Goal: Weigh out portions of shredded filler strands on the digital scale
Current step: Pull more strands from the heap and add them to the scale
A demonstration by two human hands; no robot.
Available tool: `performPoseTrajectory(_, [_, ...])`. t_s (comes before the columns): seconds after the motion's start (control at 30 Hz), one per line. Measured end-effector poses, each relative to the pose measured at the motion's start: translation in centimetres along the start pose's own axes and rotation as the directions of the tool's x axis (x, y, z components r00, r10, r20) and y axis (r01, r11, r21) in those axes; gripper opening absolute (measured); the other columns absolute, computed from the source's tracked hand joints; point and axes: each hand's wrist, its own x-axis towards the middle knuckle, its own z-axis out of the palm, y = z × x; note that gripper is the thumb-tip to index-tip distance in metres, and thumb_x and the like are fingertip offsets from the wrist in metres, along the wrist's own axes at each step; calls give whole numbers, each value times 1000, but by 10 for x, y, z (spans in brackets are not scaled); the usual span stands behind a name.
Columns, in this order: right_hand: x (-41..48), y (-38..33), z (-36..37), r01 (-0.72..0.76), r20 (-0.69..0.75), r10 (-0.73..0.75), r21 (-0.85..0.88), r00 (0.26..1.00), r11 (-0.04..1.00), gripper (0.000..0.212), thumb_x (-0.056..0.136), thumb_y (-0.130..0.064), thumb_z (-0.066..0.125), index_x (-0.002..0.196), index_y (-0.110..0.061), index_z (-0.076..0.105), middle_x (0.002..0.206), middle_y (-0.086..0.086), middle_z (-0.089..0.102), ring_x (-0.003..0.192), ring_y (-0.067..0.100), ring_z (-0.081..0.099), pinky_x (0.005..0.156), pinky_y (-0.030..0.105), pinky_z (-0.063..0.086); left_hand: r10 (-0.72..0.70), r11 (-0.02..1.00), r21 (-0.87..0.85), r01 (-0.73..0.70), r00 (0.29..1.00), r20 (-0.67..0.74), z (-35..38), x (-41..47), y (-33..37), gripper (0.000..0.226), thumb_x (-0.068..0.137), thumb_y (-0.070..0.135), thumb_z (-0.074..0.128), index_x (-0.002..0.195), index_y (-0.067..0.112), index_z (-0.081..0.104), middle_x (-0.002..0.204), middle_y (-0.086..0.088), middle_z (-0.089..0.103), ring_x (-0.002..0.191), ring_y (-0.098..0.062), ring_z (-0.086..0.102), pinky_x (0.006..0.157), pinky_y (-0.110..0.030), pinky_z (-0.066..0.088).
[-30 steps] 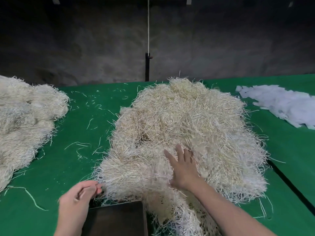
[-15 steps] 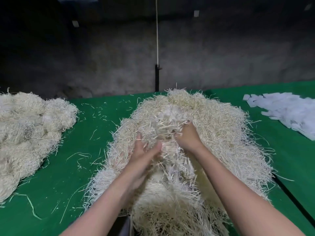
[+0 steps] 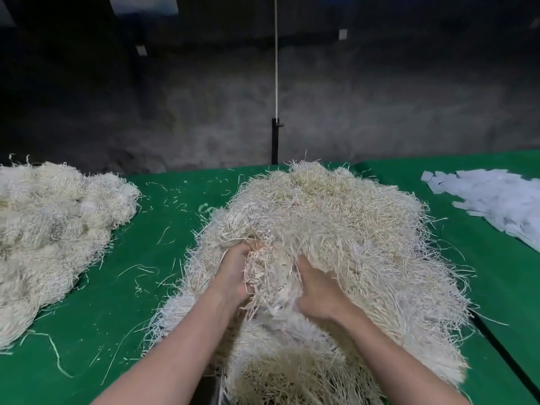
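A big heap of cream shredded filler strands (image 3: 344, 229) fills the middle of the green table (image 3: 163, 273). Both my hands are dug into its near side. My left hand (image 3: 233, 273) grips a clump of strands (image 3: 271, 276), fingers curled into it. My right hand (image 3: 318, 290) closes on the same clump from the right, its fingertips buried in the strands. The clump hangs between the two hands. Strands draping over the near edge hide the digital scale; only a dark sliver (image 3: 210, 387) shows at the bottom.
A second heap of filler strands (image 3: 49, 235) lies at the left edge. A pile of white paper pieces (image 3: 493, 200) sits at the far right. Loose strands dot the green cloth between the heaps. A dark seam (image 3: 508, 358) crosses the table at the right.
Both hands have come down and toward me from the top of the heap, pulling a clump of strands with them. A second ago the left hand was by the scale.
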Motion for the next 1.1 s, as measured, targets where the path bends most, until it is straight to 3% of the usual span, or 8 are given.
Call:
performPoseTrajectory(0.07, [1, 22, 3, 3, -227, -58, -233, 972, 972, 67, 80, -4, 56, 140, -24, 33, 86, -10, 57, 77, 9, 54, 103, 41, 40, 87, 996, -34, -89, 996, -34, -9, 5, 9, 15, 88, 2, 46, 85, 16, 51, 50, 1, 65, 43, -15, 62, 50, -34, 54])
performPoseTrajectory(0.2, [-10, 63, 0, -140, -280, -32, -574, 960, 807, 47, 85, -3, 48, 126, -24, 52, 109, -4, 61, 102, 18, 57, 110, 41, 28, 110, 993, -44, -112, 993, -50, -20, 8, 26, 10, 86, 3, 48, 87, 12, 53, 58, -4, 65, 52, -20, 59, 46, -30, 49])
performPoseTrajectory(0.3, [-17, 55, -20, -132, -107, 98, -383, 989, 914, 31, 87, -6, 50, 111, -26, 55, 103, -6, 59, 92, 10, 56, 98, 37, 45, 114, 993, -10, -114, 993, -35, -24, 4, 34, 18, 66, 8, 58, 83, 10, 53, 60, -4, 62, 48, -18, 56, 42, -28, 48])
performPoseTrajectory(0.43, [-27, 11, -71, 21, -66, -27, -96, 997, 995, 37, 81, -32, 67, 107, -40, 43, 104, -21, 49, 90, 0, 52, 66, 13, 41, 58, 998, 40, -55, 996, -73, -24, -1, 41, 47, 56, 16, 67, 101, 11, 57, 138, -23, 44, 99, -43, 59, 80, -50, 52])
performPoseTrajectory(0.6, [-13, -49, -22, 139, -149, -109, 209, 983, 968, 85, 79, -39, 69, 145, -37, 16, 135, -13, 42, 97, 5, 52, 78, 19, 48, 21, 999, -37, -22, 1000, -12, -8, -3, 36, 28, 66, 12, 65, 93, 9, 59, 93, -17, 66, 72, -30, 62, 59, -43, 55])
performPoseTrajectory(0.73, [0, -20, 11, 31, -281, -68, -134, 957, 990, 41, 97, -19, 46, 138, -21, 40, 90, -6, 62, 61, 2, 50, 60, 17, 49, 99, 992, 85, -93, 993, -57, 0, -11, 37, 12, 63, 9, 61, 70, 13, 71, 99, -18, 68, 85, -32, 64, 71, -45, 55])
performPoseTrajectory(0.93, [-8, 50, 14, -98, -298, -30, -408, 954, 908, 28, 94, -17, 46, 121, -23, 54, 110, -4, 64, 110, 17, 56, 97, 29, 44, 65, 980, 192, -47, 994, -89, -12, -2, 11, 34, 82, 12, 61, 115, 18, 57, 153, -14, 26, 138, -33, 23, 112, -54, 13])
performPoseTrajectory(1.1, [-19, 70, 21, -168, -171, 95, -492, 981, 854, 42, 93, -19, 47, 134, -24, 43, 139, -2, 46, 129, 18, 41, 111, 33, 30, 181, 978, 136, -155, 962, -203, -33, -3, 20, 35, 72, 14, 66, 105, 15, 57, 151, -12, 29, 137, -33, 25, 100, -63, 34])
